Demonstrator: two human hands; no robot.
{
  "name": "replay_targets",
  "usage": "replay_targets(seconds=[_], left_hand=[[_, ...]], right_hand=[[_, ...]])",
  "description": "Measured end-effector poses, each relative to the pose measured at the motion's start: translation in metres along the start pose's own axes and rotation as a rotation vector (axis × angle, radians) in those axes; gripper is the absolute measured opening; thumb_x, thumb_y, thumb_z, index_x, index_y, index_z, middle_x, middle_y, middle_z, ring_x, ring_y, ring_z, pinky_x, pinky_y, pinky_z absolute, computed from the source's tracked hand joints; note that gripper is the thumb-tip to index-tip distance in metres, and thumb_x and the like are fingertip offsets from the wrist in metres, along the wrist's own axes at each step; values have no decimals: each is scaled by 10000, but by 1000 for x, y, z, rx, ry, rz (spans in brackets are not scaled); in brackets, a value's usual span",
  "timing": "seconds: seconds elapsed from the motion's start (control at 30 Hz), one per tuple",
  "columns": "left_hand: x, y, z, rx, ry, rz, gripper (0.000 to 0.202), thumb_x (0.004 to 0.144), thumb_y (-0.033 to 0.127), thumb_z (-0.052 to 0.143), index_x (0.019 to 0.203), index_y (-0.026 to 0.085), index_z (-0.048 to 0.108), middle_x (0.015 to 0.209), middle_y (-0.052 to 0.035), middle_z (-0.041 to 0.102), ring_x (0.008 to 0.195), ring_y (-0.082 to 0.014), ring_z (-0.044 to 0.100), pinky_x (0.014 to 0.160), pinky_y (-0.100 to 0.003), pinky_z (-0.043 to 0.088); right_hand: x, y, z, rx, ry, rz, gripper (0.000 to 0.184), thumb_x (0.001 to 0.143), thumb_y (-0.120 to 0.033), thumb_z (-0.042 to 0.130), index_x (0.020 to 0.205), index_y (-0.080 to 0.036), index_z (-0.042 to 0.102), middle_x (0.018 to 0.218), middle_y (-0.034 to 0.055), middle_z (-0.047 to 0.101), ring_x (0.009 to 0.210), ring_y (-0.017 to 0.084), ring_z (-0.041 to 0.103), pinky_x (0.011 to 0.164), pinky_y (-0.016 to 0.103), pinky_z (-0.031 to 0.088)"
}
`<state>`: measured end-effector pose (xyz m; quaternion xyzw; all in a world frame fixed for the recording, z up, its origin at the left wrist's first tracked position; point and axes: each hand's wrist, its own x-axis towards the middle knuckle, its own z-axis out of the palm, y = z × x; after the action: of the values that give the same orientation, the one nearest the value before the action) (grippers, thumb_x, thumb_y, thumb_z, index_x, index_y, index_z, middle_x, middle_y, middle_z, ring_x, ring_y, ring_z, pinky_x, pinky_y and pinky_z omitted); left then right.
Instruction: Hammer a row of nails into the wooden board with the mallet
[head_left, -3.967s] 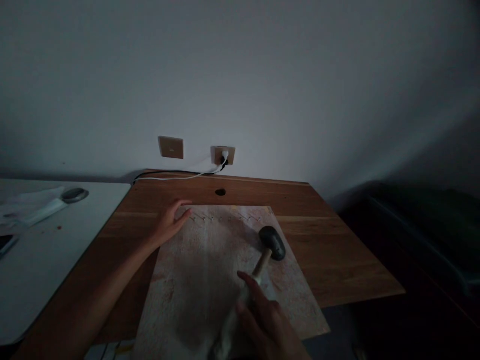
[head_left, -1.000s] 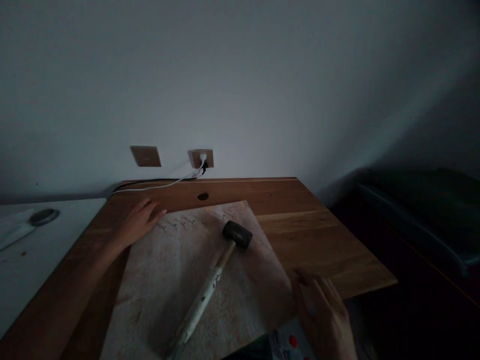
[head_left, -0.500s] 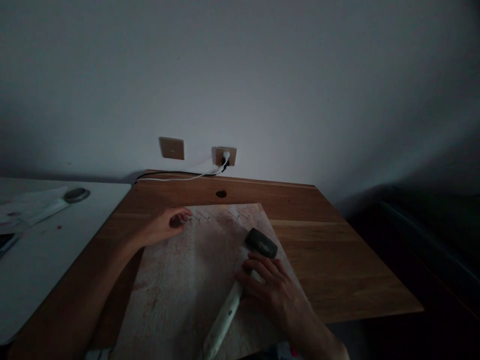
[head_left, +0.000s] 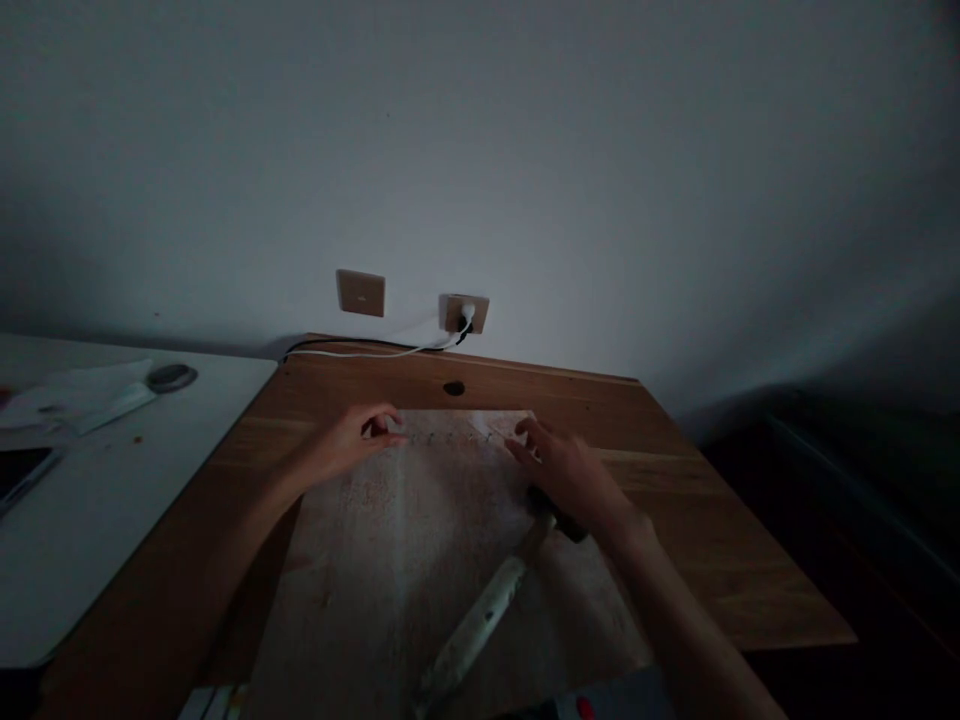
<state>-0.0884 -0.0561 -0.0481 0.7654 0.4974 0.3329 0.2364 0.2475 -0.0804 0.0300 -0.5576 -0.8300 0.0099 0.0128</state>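
A: What does each hand do?

B: The left hand (head_left: 358,440) rests at the far left corner of the board (head_left: 390,560), fingers curled, thumb and forefinger pinched close together at the left end of the row of nails (head_left: 450,438). Whether a nail sits between them cannot be told in the dim light. The right hand (head_left: 566,472) hovers over the right end of the row, fingers loosely spread and holding nothing.

A: Where is the mallet?

B: The mallet (head_left: 487,615) lies flat on the board, handle slanting toward the near edge, and its dark head is partly hidden under the right wrist.

A: Any legible writing?

B: None can be read.

A: What surrounds the work?

B: The board lies on a wooden bench (head_left: 675,520) against the wall. A switch plate (head_left: 361,292) and a socket (head_left: 463,313) with a white plug are fixed above the bench, and a cable (head_left: 352,350) trails left. A white table (head_left: 112,480) adjoins on the left and carries papers (head_left: 75,395) and a round object (head_left: 172,377).
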Motion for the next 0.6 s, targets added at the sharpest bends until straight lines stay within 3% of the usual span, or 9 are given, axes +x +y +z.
replay_targets(seconds=[0.07, 0.2, 0.3, 0.43, 0.5, 0.6], left_hand=[[-3, 5, 8, 49, -49, 52, 272, 877, 439, 767, 1033, 218, 736, 825, 11, 653, 743, -155, 632, 697, -261, 484], [-8, 4, 16, 136, 13, 142, 207, 927, 310, 707, 1119, 234, 722, 1120, -45, 670, 996, -199, 682, 898, -319, 533], [-7, -4, 16, 130, -17, 162, 217, 970, 148, 578, 1111, 229, 722, 1080, -38, 718, 988, -189, 696, 911, -318, 528], [-2, -5, 15, 158, -21, 187, 141, 973, 142, 604, 998, 215, 722, 981, -26, 718, 906, -175, 694, 828, -293, 509], [1, 1, 15, 156, 9, 175, 75, 973, 197, 645, 912, 200, 688, 908, -14, 688, 839, -163, 675, 772, -278, 492], [3, 13, 16, 134, 34, 148, 191, 970, 324, 688, 853, 191, 616, 851, 1, 644, 771, -155, 641, 712, -271, 474]], right_hand=[[32, 2, 8, -54, -48, 41, 329, 1094, -359, 518, 1208, -99, 685, 1170, 203, 754, 1024, 309, 759, 875, 431, 596], [59, 6, 19, -95, -140, 24, 180, 1056, -233, 585, 1076, -110, 715, 1085, 137, 771, 989, 257, 755, 875, 433, 596], [51, 14, 8, -34, -149, -86, 185, 1019, -109, 565, 1155, -141, 686, 1201, 128, 744, 1052, 226, 734, 915, 360, 562], [44, 20, -5, 79, -168, -195, 200, 1034, -290, 617, 1212, -208, 657, 1151, 68, 765, 1023, 174, 730, 872, 243, 538], [48, 16, -1, 75, -154, -167, 242, 1064, -357, 557, 1186, -180, 668, 1101, 106, 772, 981, 215, 741, 831, 288, 548], [58, 6, 11, 21, -139, -121, 301, 1078, -324, 493, 1000, -134, 714, 1015, 191, 767, 950, 312, 749, 803, 385, 541]])
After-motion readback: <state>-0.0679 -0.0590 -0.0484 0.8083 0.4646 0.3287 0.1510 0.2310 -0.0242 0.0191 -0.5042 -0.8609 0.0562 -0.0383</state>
